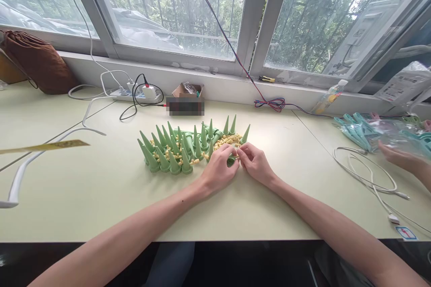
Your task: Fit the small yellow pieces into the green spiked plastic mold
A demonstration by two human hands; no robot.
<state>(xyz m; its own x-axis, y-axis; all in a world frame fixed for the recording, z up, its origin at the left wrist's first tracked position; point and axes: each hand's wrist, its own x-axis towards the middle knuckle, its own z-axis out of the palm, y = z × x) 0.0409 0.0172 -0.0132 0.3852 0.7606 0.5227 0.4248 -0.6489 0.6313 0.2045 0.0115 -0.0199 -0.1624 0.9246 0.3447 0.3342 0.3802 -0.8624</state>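
Observation:
Several green cones [164, 160] stand upright in rows on the pale table [111, 188], with small yellow fittings [220, 143] scattered among and behind them. My left hand [222, 164] is closed at the right end of the group, its fingers pinched beside a green part [230, 160]. Just to its right, my right hand [255, 161] is also pinched, the fingertips of both hands nearly meeting. Whatever is between the fingers is too small and covered to make out. A single green cone [246, 133] rises just behind my right hand.
At the right edge another person's hand [400, 156] touches clear plastic bags near teal clips [357, 131]. White cables [370, 184] lie in front of it. Along the window sill are a bottle [330, 97], coiled wires [274, 104], a small box [187, 90], a power strip [134, 94] and a brown bag [40, 60].

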